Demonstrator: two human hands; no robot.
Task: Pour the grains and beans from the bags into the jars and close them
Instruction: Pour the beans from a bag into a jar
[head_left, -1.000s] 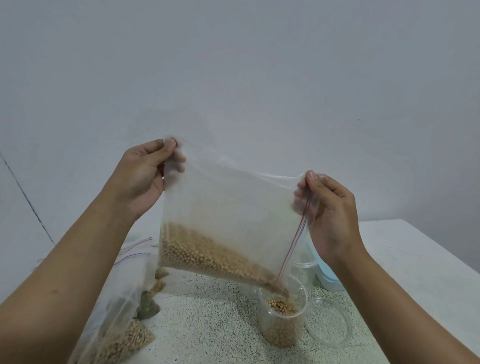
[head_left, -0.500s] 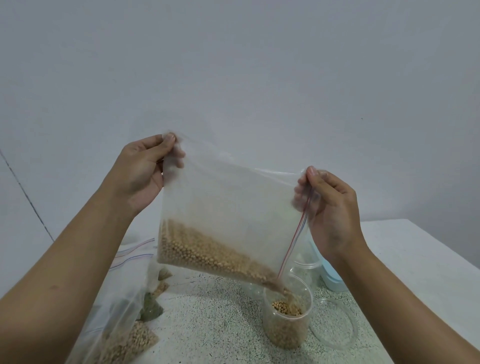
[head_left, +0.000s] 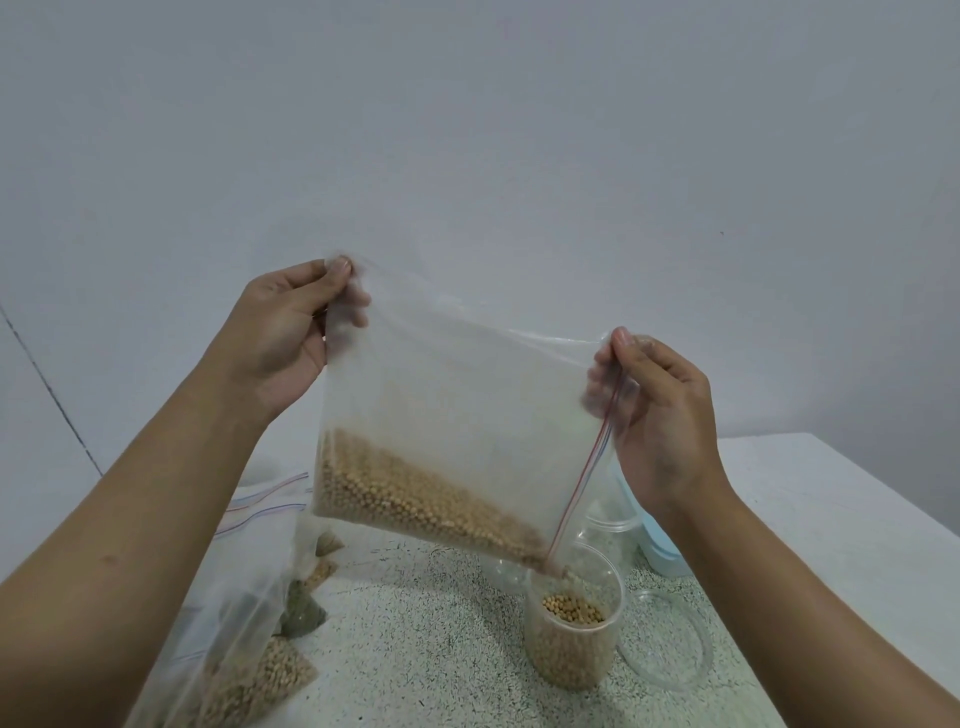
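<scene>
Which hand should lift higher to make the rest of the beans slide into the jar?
Probably the left hand. It pinches the bag at the corner farthest from the zip, above the piled beans. The right hand pinches the zip edge, whose low end sits over the jar.

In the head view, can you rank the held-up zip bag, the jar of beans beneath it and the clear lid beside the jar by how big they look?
1. zip bag: clearly largest, though also nearest the camera.
2. jar of beans and clear lid: look about alike, so no ranking between them.
</scene>
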